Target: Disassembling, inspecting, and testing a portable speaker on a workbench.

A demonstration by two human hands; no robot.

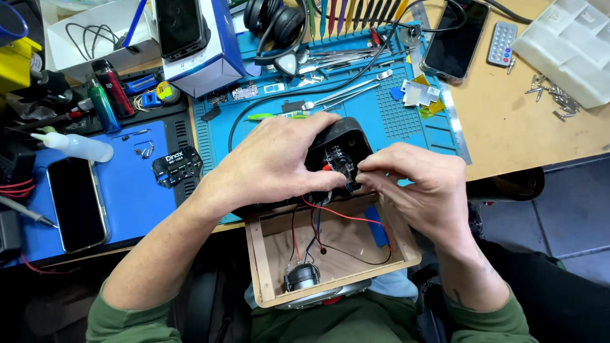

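head view | left hand (273, 162) fingers wrapped round black module (340, 149) | right hand (422, 184) fingers pinching its wiring (red and black leads) | module held above open wooden box (264, 267) at worktop (508, 127) edge, over blue mat (406, 127)

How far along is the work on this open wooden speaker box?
Done: wooden box open, speaker driver seated inside. In hand: left hand steadies the black panel; right hand works its wiring. Left: red and black wires hang loose, panel unfitted.
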